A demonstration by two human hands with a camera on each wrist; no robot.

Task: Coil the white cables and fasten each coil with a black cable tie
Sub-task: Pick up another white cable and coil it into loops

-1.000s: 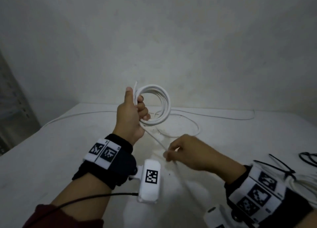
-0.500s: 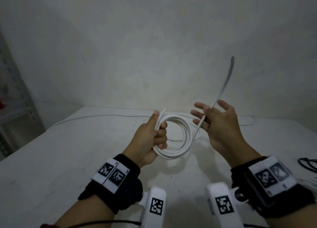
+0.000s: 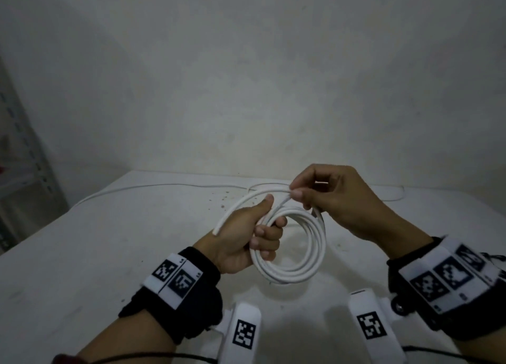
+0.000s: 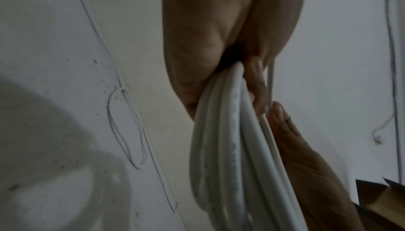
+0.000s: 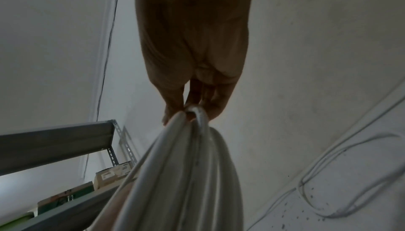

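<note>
Coil (image 3: 294, 243): white, springy, probably light; hold where loops bunch. Left hand (image 3: 246, 240) grips the bunch; right hand (image 3: 336, 199) pinches the end.

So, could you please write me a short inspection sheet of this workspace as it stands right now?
Surface: white table, dark specks near its far edge.
Job's things: white cable coil held above the table, several loops; no black cable tie on it.
Clutter: nothing seen.
Grippers: left hand grips the coil's near-left side, one cable end poking out behind the thumb; right hand pinches the other cable end at the coil's top.
Cables: second white cable lies loose along the far edge, uncoiled apart from one loose loop.
Surroundings: plain wall; metal shelving with boxes beside the table.
</note>
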